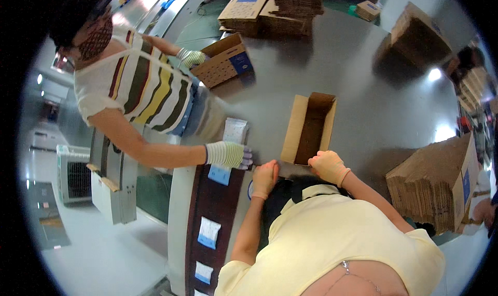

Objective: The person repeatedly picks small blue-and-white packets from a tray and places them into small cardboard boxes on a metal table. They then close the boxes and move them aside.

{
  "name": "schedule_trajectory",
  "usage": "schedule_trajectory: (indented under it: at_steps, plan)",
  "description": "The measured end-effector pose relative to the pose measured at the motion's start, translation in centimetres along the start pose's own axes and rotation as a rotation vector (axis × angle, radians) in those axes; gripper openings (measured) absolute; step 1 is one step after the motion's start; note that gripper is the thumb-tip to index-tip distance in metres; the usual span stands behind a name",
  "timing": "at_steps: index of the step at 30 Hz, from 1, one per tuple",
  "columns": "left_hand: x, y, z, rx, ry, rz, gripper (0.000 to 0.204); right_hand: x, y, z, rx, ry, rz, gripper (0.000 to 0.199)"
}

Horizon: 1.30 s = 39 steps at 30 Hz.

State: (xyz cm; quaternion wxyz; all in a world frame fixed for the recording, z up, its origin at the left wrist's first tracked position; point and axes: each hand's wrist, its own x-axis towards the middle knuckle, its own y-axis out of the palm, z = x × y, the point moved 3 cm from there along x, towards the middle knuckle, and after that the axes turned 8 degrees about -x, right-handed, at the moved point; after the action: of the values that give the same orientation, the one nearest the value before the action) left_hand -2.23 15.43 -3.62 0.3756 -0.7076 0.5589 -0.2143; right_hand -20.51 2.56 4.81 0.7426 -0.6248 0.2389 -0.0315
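Note:
An open, upright cardboard box (292,128) stands on the grey table in front of me, its inside dark with nothing visible in it. My right hand (329,167), in a thin pale glove, is closed on the box's near right corner. Left of the box, at the table's near edge, my left hand (266,179) is closed with its fingers curled under; whatever they hold is hidden. Close by it is a co-worker's striped glove (228,155), reaching over the conveyor belt (199,205). Small white and blue packets (209,232) lie along that belt.
The co-worker's other glove (191,57) holds a tilted cardboard box (223,62) at the far left. Flattened cartons (430,187) are stacked at the right. More carton stacks (246,10) stand at the back, and a brown box (419,34) sits far right.

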Motion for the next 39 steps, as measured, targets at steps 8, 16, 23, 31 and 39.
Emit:
schedule_trajectory:
  at_steps: [8, 16, 23, 31, 39]
  plan:
    - [-0.2, 0.8, 0.3, 0.203, 0.173, -0.136, 0.012, 0.7, 0.6, 0.3, -0.022, -0.015, -0.097, 0.009]
    - [-0.2, 1.3, 0.8, 0.206, 0.171, -0.138, 0.011, 0.8, 0.2, 0.5, -0.002, 0.035, -0.072, 0.013]
    - [-0.3, 1.9, 1.2, 0.209, 0.169, -0.139, 0.011, 0.7, 0.3, 0.7, 0.001, 0.057, -0.111, 0.015]
    - [-0.2, 1.7, 1.1, 0.249, 0.134, -0.098, 0.014, 1.0, 0.5, 0.9, -0.03, 0.039, -0.112, 0.015]
    - [-0.3, 1.8, 1.2, 0.237, 0.179, -0.132, 0.011, 1.0, 0.6, 0.9, -0.036, 0.068, -0.09, 0.016]
